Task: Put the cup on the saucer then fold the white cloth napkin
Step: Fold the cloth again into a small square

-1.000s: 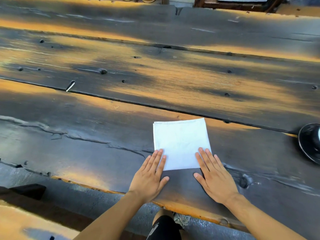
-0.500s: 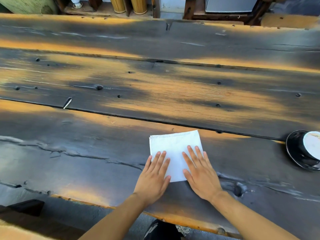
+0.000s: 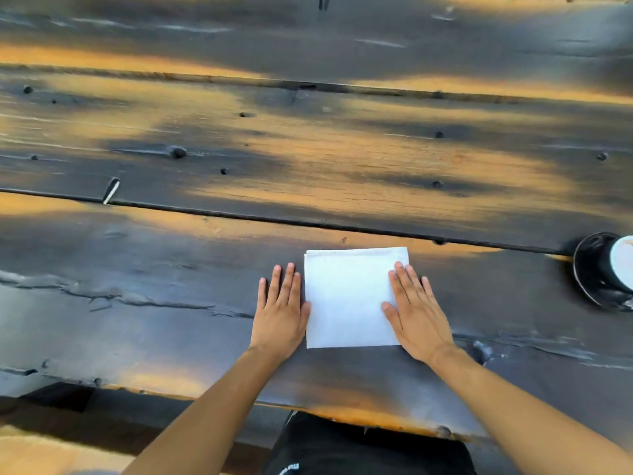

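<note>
White cloth napkin (image 3: 352, 299) lies folded into a compact near-square on the dark plank worktop (image 3: 171, 303), close to the near edge, layered hems visible along its far side. Left hand (image 3: 281, 310) rests flat on the wood just beside the napkin's left edge, thumb touching or nearly touching the cloth; its grip has hold of nothing, fingers straight and together. Right hand (image 3: 416, 313) lies flat too, fingers and thumb overlapping the napkin's right margin, pressing rather than pinching.

Cup (image 3: 621, 265) sits on the dark saucer (image 3: 589, 279) at the far right, well apart from the napkin and partly cut off by the frame, so that step looks done.

Handling judgement: cloth is light, soft and limp, no fragility. Stacked layers will likely spring open or slide over each other unless held down (the rough wood should give some friction). For any further fold, take it by pinching two adjacent corners through all layers, then smooth the crease with a flat palm. Fold appears essentially complete.
</note>
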A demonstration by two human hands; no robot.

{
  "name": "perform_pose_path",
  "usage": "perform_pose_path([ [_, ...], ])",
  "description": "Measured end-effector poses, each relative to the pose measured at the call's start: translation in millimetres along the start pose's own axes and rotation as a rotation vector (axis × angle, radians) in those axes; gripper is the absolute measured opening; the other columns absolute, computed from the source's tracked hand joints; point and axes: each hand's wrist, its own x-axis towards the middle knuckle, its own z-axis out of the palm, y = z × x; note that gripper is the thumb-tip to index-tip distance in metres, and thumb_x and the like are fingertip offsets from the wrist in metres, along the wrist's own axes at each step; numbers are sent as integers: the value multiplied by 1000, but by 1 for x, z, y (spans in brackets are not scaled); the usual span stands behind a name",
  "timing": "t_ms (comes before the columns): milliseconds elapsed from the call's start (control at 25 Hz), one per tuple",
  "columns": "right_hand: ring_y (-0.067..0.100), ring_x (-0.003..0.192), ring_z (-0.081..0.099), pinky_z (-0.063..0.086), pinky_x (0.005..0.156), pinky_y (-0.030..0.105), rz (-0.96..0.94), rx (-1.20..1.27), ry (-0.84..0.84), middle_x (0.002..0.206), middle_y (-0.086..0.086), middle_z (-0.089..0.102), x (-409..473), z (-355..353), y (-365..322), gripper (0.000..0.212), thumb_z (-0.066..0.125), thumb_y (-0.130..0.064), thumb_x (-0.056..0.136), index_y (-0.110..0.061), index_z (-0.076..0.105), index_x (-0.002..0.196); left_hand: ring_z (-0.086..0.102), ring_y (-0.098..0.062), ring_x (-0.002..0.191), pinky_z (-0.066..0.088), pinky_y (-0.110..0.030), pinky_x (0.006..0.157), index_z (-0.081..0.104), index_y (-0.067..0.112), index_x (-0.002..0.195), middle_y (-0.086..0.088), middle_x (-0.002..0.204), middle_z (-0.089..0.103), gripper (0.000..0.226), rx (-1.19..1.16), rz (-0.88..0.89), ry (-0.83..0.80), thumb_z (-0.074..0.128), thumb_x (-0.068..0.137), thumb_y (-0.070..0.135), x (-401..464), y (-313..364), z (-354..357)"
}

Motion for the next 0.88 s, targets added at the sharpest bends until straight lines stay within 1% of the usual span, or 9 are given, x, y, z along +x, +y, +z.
perform_pose_path([
  [80,25,155,19,4,126,41,-11,31,35,166,10,25,-17,-9,5,60,37,-37,101,-7,36,153,27,-33,151,16,-50,124,40,8,151,-12,162,33,56,-12,112,99,41,102,35,-13,-2,-4],
  [160,28,147,36,20,124,44,-93,65,67,154,11,44,-33,-16,7,47,54,-30,93,-10,58,135,53,-32,129,28,-47,119,60,9,131,-12,137,57,41,-48,349,196,54,96,30,-29,0,0],
  [240,25,132,47,43,112,44,-200,79,45,134,7,59,-47,-21,8,34,68,-30,82,-16,69,113,57,-28,110,39,-44,110,66,11,112,-7,117,63,28,-51,541,225,60,92,30,-40,3,3],
  [320,22,118,53,53,99,40,-304,42,-19,117,2,64,-55,-23,14,25,73,-31,75,-20,71,97,58,-27,99,45,-41,99,67,13,96,-5,104,64,17,-18,600,230,61,89,26,-40,6,5],
  [560,18,106,67,52,105,39,-446,-124,-107,106,-2,70,-47,-34,24,24,89,-34,65,-21,75,79,56,-32,76,51,-42,76,60,8,76,-10,81,56,11,179,634,282,58,86,4,-32,12,6],
  [680,23,108,71,52,105,42,-453,-157,-161,106,3,76,-50,-34,22,27,94,-17,56,-17,79,79,63,-37,93,52,-45,82,66,5,79,-15,88,62,4,278,706,246,64,82,5,-31,13,1],
  [760,21,107,72,49,107,41,-425,-156,-166,106,3,77,-49,-34,21,29,91,-16,57,-16,80,84,64,-38,103,51,-45,92,67,7,77,-13,92,66,10,243,708,206,63,84,12,-25,13,-3],
  [840,19,108,71,42,109,38,-405,-102,-120,107,2,77,-47,-37,21,18,74,-20,71,-15,79,87,63,-34,102,50,-43,97,64,8,78,-11,92,65,12,137,668,154,58,85,16,-17,14,-9],
  [880,20,114,69,39,111,37,-369,-59,-145,113,2,76,-45,-42,21,21,62,-21,78,-15,77,90,62,-33,99,51,-42,97,62,7,81,-11,92,63,11,62,635,125,56,85,16,-14,16,-13],
])
